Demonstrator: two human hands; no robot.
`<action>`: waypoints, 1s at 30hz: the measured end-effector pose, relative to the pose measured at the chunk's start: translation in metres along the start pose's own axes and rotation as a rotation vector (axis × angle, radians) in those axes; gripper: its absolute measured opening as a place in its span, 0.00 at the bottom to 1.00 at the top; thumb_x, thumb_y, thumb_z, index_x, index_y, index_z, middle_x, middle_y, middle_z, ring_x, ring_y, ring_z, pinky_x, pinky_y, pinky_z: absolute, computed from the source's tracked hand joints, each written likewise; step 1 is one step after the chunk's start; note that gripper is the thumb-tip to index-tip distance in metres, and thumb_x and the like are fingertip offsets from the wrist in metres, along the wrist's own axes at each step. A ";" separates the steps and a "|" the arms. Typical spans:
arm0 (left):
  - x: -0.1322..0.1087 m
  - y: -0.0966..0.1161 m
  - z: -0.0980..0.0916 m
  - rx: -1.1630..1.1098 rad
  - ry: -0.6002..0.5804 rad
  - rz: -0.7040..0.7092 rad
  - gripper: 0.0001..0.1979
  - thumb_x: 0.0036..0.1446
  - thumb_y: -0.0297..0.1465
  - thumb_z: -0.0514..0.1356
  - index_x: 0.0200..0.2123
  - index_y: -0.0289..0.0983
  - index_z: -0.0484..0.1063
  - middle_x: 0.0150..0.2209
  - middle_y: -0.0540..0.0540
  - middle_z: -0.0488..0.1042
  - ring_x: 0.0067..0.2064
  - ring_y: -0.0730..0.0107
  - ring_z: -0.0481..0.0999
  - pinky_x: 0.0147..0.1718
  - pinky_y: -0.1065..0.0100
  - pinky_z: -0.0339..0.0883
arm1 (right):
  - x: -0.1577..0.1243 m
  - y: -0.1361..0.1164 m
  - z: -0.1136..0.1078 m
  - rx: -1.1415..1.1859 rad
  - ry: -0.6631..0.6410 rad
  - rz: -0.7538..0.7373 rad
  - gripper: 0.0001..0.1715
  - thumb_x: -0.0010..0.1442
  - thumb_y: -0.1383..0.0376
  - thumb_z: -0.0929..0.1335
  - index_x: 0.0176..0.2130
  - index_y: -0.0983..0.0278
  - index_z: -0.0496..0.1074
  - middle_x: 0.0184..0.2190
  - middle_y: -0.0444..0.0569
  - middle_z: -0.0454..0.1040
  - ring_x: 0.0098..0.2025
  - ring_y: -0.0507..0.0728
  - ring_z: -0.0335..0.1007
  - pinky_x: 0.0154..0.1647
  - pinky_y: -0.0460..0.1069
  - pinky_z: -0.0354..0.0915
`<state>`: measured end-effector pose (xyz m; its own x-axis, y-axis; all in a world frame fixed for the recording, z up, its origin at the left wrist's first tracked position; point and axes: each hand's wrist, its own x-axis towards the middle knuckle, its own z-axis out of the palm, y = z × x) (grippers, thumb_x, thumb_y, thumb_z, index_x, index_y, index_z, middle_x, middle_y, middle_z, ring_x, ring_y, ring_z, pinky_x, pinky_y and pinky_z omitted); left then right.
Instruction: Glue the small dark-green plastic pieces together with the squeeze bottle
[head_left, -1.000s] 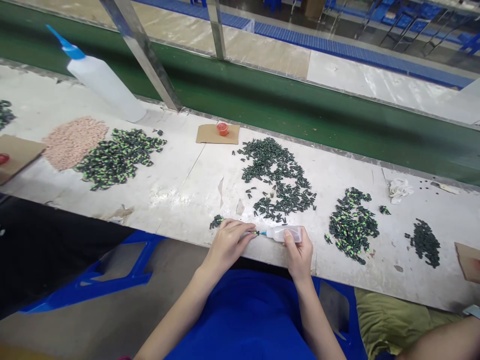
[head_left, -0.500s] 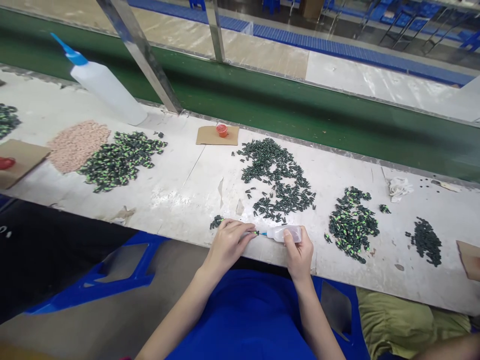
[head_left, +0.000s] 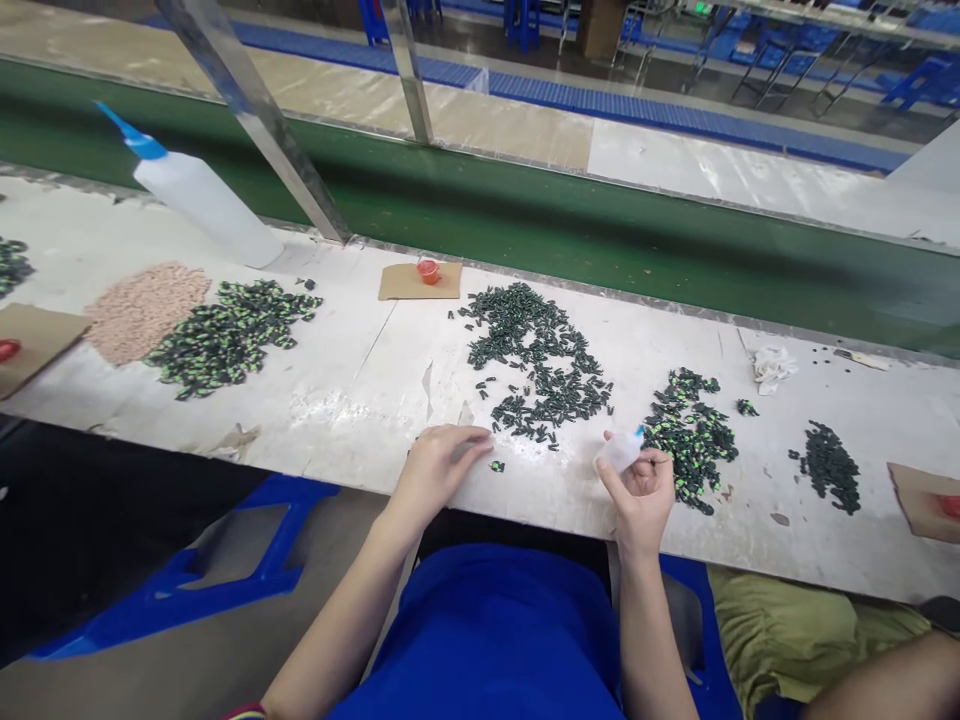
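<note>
My left hand [head_left: 439,462] hovers at the table's near edge, thumb and fingertips apart at their ends, with nothing visible between them. Just right of its fingertips a small black-and-green piece [head_left: 497,466] lies on the white table [head_left: 352,400]. My right hand [head_left: 643,490] holds a small translucent squeeze bottle [head_left: 619,452], its blue tip turned up and to the right. That bottle is beside a pile of black-and-green pieces [head_left: 694,430]. Beyond both hands spreads a pile of dark green pieces [head_left: 536,350].
A large white bottle [head_left: 210,205] stands at the back left near a metal post [head_left: 277,130]. Cardboard [head_left: 397,282] carries a red cup [head_left: 428,271]. Pink pieces [head_left: 150,310] and green-black ones [head_left: 232,335] lie left. A black pile [head_left: 829,468] lies right. People sit on both sides.
My right hand has moved right with the bottle and turned its tip away from my left hand. My left hand has let go of the small piece, which now lies on the table.
</note>
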<state>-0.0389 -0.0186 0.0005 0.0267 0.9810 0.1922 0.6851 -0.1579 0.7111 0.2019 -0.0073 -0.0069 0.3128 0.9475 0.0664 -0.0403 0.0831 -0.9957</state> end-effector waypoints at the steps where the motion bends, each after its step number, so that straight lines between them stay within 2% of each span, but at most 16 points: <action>1: 0.004 -0.001 0.000 0.032 0.032 -0.010 0.08 0.60 0.35 0.57 0.35 0.40 0.76 0.35 0.47 0.81 0.38 0.60 0.79 0.39 0.60 0.71 | 0.001 0.000 0.000 -0.013 -0.012 -0.007 0.26 0.44 0.64 0.75 0.35 0.59 0.56 0.38 0.53 0.79 0.46 0.62 0.76 0.45 0.56 0.69; 4: 0.016 -0.002 0.006 0.124 0.078 -0.063 0.09 0.59 0.34 0.58 0.35 0.38 0.76 0.35 0.45 0.80 0.39 0.58 0.76 0.39 0.59 0.70 | 0.001 0.001 0.003 -0.122 -0.026 0.013 0.27 0.44 0.61 0.76 0.36 0.59 0.57 0.42 0.58 0.79 0.47 0.62 0.75 0.45 0.57 0.69; 8: 0.024 -0.002 0.016 0.159 0.034 -0.095 0.06 0.57 0.31 0.59 0.33 0.38 0.77 0.35 0.44 0.78 0.42 0.56 0.72 0.42 0.57 0.67 | 0.002 0.005 0.007 -0.375 0.001 -0.047 0.24 0.46 0.57 0.74 0.40 0.61 0.64 0.44 0.58 0.78 0.46 0.61 0.75 0.46 0.56 0.70; 14: 0.022 -0.007 0.015 0.072 -0.033 -0.067 0.05 0.55 0.25 0.60 0.29 0.38 0.74 0.34 0.46 0.75 0.42 0.57 0.69 0.43 0.58 0.65 | 0.011 0.008 0.014 -0.733 0.008 -0.247 0.21 0.49 0.54 0.72 0.39 0.65 0.73 0.33 0.52 0.78 0.31 0.59 0.74 0.34 0.54 0.71; 18: 0.014 -0.003 0.012 -0.083 0.022 -0.093 0.05 0.56 0.25 0.59 0.29 0.39 0.73 0.34 0.46 0.74 0.43 0.59 0.69 0.45 0.58 0.64 | -0.005 -0.001 0.017 -0.701 0.215 -0.508 0.32 0.47 0.56 0.75 0.48 0.68 0.70 0.45 0.60 0.74 0.44 0.64 0.71 0.37 0.55 0.71; 19: 0.012 0.000 0.011 -0.138 0.046 -0.096 0.05 0.56 0.26 0.59 0.29 0.39 0.73 0.35 0.47 0.74 0.43 0.60 0.69 0.45 0.58 0.64 | -0.013 -0.003 0.019 -0.654 0.242 -0.557 0.31 0.48 0.58 0.75 0.49 0.68 0.70 0.45 0.61 0.73 0.45 0.64 0.70 0.36 0.55 0.71; 20: 0.010 0.004 0.012 -0.197 0.066 -0.095 0.04 0.57 0.28 0.59 0.29 0.39 0.73 0.35 0.47 0.75 0.43 0.61 0.70 0.46 0.59 0.64 | -0.020 -0.004 0.022 -0.594 0.210 -0.570 0.29 0.48 0.61 0.75 0.48 0.67 0.70 0.44 0.60 0.73 0.43 0.62 0.71 0.35 0.54 0.71; 22: 0.007 0.013 0.013 -0.320 0.079 -0.076 0.04 0.57 0.29 0.60 0.30 0.39 0.73 0.37 0.46 0.75 0.43 0.63 0.71 0.45 0.61 0.64 | -0.035 -0.006 0.031 -0.443 -0.022 -0.453 0.24 0.52 0.63 0.74 0.48 0.65 0.71 0.41 0.56 0.75 0.39 0.59 0.73 0.35 0.53 0.72; 24: 0.005 0.020 0.015 -0.428 0.068 -0.050 0.03 0.56 0.30 0.60 0.30 0.39 0.73 0.37 0.46 0.75 0.42 0.64 0.72 0.42 0.64 0.66 | -0.044 -0.006 0.043 -0.287 -0.227 -0.240 0.20 0.54 0.63 0.72 0.48 0.63 0.72 0.38 0.53 0.77 0.36 0.57 0.75 0.36 0.52 0.73; 27: 0.003 0.025 0.016 -0.514 0.036 -0.050 0.04 0.56 0.31 0.61 0.30 0.38 0.73 0.36 0.46 0.75 0.41 0.65 0.73 0.37 0.67 0.67 | -0.046 -0.005 0.060 -0.127 -0.293 -0.034 0.10 0.56 0.61 0.70 0.39 0.63 0.75 0.34 0.50 0.78 0.36 0.56 0.76 0.39 0.51 0.73; 30: 0.000 0.020 0.014 -0.496 -0.005 -0.056 0.04 0.57 0.31 0.60 0.32 0.38 0.75 0.36 0.45 0.76 0.41 0.65 0.74 0.38 0.66 0.68 | -0.041 -0.004 0.067 -0.095 -0.297 0.059 0.08 0.56 0.60 0.70 0.33 0.63 0.75 0.32 0.49 0.78 0.36 0.56 0.76 0.40 0.51 0.72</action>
<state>-0.0148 -0.0203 0.0049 0.0043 0.9898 0.1425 0.2564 -0.1388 0.9565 0.1259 -0.0257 -0.0017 0.0209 0.9997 0.0100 0.0427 0.0091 -0.9990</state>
